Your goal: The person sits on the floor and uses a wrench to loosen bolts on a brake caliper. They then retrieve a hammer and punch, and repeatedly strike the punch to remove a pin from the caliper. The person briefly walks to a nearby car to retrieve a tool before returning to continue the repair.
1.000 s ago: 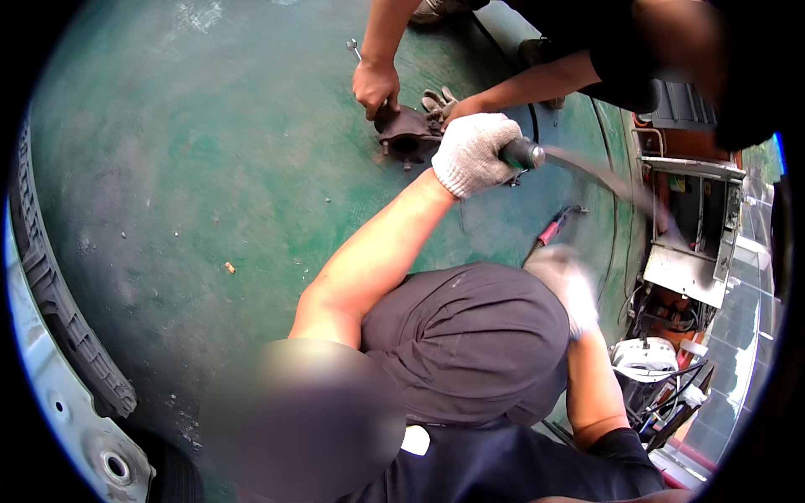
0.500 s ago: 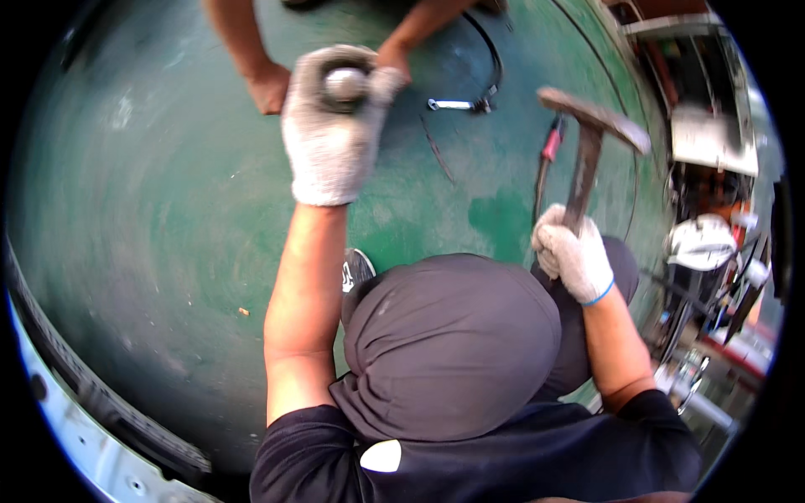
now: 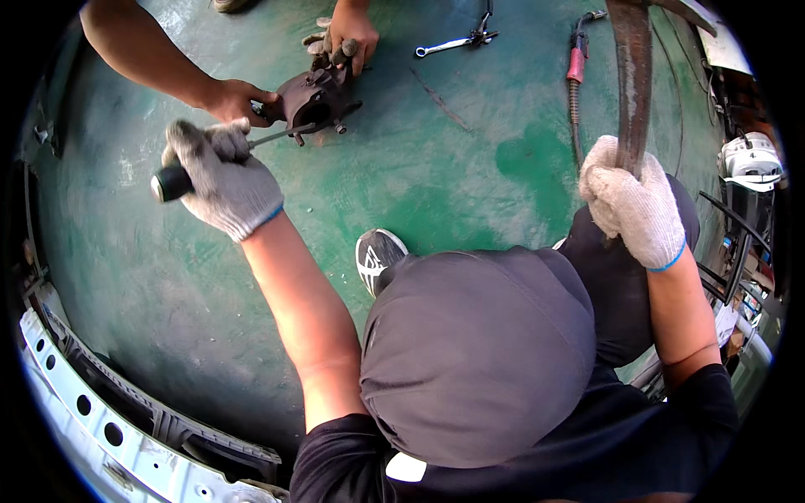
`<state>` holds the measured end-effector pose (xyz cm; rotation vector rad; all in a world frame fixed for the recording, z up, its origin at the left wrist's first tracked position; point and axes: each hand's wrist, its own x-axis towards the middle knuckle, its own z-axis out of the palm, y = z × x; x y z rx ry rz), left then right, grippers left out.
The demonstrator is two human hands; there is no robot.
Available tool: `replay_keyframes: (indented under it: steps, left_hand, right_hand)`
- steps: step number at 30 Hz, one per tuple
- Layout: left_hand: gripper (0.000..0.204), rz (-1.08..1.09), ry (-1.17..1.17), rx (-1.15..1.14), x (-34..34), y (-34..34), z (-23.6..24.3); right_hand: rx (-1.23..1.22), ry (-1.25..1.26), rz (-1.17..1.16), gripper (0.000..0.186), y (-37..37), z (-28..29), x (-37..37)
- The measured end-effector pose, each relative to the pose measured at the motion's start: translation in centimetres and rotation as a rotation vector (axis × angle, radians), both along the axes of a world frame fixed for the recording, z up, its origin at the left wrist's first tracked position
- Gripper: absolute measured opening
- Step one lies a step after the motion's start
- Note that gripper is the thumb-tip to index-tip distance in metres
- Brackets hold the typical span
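Note:
My left hand (image 3: 225, 180), in a grey knit glove, grips a black-handled screwdriver (image 3: 172, 181); its metal shaft points at a rusty dark metal part (image 3: 314, 96) on the green floor. My right hand (image 3: 633, 201), also gloved, is closed around the wooden handle of a hammer (image 3: 633, 80) raised upright above my knee. Another person's bare hands (image 3: 239, 99) steady the rusty part from its left and top. My own dark cap fills the lower middle of the view.
A wrench (image 3: 449, 44) and a red-handled tool (image 3: 575, 67) lie on the green floor (image 3: 470, 168) beyond the part. A white perforated panel with a black trim strip (image 3: 109, 419) curves along the lower left. Cluttered equipment (image 3: 746, 159) stands at the right.
My left hand with the screwdriver has dropped from high in the middle to the left, its tip now at the rusty part. The hammer in my right hand has risen upright.

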<state>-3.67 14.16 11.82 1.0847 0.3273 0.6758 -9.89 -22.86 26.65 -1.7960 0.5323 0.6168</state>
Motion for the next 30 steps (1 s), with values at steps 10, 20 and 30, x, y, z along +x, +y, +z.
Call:
replay_keyframes:
  steps: [10,20,30]
  left_hand:
    - [0.043,0.060,-0.191,0.020,-0.6,-1.6,0.1]
    - [0.036,0.090,-0.131,0.040,-0.3,-3.8,-0.3]
    - [0.023,0.108,-0.137,0.188,1.0,-4.0,-0.8]
  right_hand:
    - [-0.037,0.015,0.028,0.014,0.1,-1.0,-0.2]
    - [-0.077,0.036,0.042,0.015,1.2,-0.4,-0.5]
    - [-0.131,-0.008,0.172,0.012,2.9,0.3,0.9]
